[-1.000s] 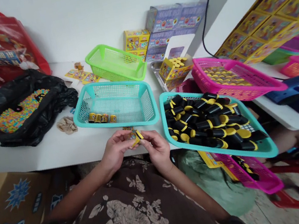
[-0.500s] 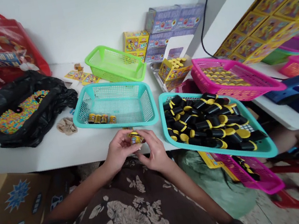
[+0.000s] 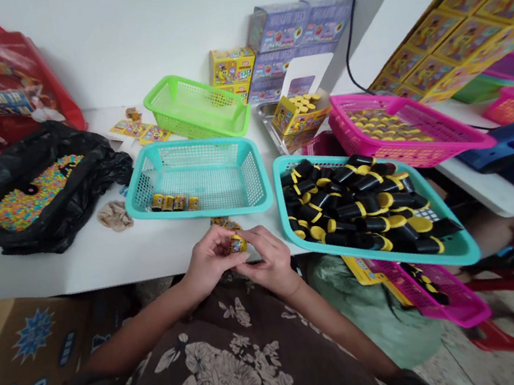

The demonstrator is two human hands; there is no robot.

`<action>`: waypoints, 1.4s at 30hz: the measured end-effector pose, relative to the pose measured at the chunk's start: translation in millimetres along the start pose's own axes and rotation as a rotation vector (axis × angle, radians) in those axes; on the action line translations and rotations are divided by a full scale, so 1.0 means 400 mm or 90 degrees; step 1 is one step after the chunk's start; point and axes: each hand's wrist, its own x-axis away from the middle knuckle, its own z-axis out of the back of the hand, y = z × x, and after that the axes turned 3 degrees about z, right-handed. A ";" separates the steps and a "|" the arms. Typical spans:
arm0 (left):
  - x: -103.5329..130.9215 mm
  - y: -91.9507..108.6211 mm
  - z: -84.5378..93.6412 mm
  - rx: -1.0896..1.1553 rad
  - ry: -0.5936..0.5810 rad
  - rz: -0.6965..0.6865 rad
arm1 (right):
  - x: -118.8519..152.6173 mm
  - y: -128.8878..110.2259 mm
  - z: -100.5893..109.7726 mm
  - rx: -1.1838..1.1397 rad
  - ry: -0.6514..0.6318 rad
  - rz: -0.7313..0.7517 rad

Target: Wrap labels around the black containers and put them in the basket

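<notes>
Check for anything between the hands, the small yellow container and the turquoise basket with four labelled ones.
Nothing visible separates the left hand or right hand from the container. Toward the basket lie yellow printed pieces, then its near rim.

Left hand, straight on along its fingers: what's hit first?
Likely the right hand, just beyond the small yellow container they both hold. Whether the left hand's fingertips touch it now is unclear.
</notes>
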 end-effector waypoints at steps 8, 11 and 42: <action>-0.010 -0.009 0.000 0.060 0.023 -0.049 | -0.017 0.000 -0.005 -0.022 -0.001 -0.064; -0.004 -0.010 0.005 0.051 0.006 -0.080 | -0.017 -0.009 -0.005 -0.086 -0.009 -0.088; -0.061 -0.078 0.068 -0.436 0.119 -0.467 | -0.025 0.043 -0.050 -0.535 0.052 -0.498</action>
